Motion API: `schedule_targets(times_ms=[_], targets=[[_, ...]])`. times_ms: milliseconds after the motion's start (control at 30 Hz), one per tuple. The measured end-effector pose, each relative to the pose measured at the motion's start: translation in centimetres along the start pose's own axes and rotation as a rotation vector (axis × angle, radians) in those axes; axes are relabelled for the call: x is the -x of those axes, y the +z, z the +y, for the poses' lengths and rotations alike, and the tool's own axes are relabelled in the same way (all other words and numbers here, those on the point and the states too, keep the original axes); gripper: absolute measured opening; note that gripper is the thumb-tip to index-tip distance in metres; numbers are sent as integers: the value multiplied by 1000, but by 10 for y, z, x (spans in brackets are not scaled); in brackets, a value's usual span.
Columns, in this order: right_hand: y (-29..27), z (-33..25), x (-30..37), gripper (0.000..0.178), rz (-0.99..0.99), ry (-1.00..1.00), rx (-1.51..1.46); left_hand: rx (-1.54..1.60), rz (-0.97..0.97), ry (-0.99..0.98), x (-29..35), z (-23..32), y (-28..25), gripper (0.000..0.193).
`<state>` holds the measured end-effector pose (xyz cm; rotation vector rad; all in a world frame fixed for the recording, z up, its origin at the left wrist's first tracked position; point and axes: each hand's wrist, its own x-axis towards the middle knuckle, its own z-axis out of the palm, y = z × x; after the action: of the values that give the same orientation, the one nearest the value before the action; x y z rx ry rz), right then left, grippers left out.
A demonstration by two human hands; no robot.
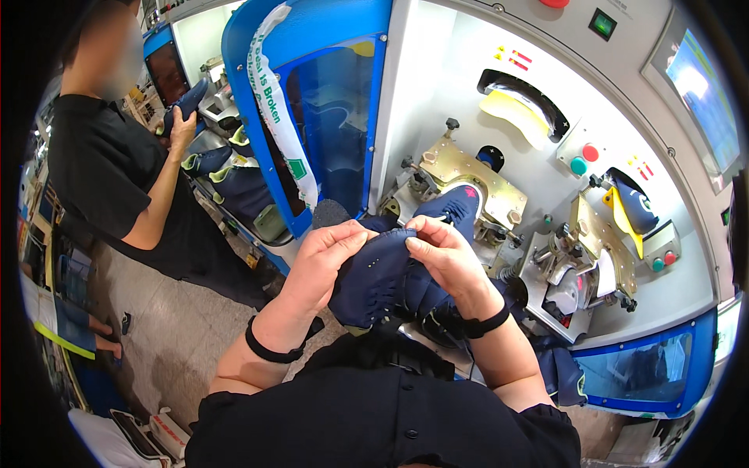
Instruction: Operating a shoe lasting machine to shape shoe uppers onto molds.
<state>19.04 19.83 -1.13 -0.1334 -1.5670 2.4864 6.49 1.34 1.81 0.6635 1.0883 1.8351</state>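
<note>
Between my hands hangs a navy shoe upper with a row of small pale dots on its side. My left hand pinches its top edge, thumb against fingers. A short way to the right, my right hand grips the same edge between thumb and fingertips. Just beyond my right hand, another navy shoe piece with a pink mark rests by the brass-coloured clamp plate of the machine. More dark shoe parts lie below my right wrist, partly hidden by it.
Blue machine door stands ahead to the left. On the right are a second clamp station, a yellow-edged navy upper, push buttons and a screen. A co-worker at left holds a navy shoe.
</note>
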Motion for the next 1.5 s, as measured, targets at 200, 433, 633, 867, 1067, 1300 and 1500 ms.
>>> schedule_targets(times_ms=[200, 433, 633, 867, 1067, 1300, 1500], targets=[[3, 5, -6, 17, -60, -7, -59, -173, -19, 74, 8, 3, -4, 18], [10, 1, -10, 18, -100, -31, 89, -247, -5, 102, 12, -7, -27, 14], [16, -2, -8, 21, -117, -39, 178, -18, 6, 129, 15, -22, -50, 16], [22, 0, -2, 21, -119, -53, 195, 83, -51, 188, 16, -23, -53, 17], [11, 4, 2, 25, -73, -40, 114, -4, -65, 156, 18, -19, -42, 21], [-1, 22, 5, 27, -57, -50, -77, 19, -81, 23, 18, -11, -26, 28], [-7, -20, 12, 25, 78, -277, -282, -265, -313, 46, 3, -5, -22, 72]])
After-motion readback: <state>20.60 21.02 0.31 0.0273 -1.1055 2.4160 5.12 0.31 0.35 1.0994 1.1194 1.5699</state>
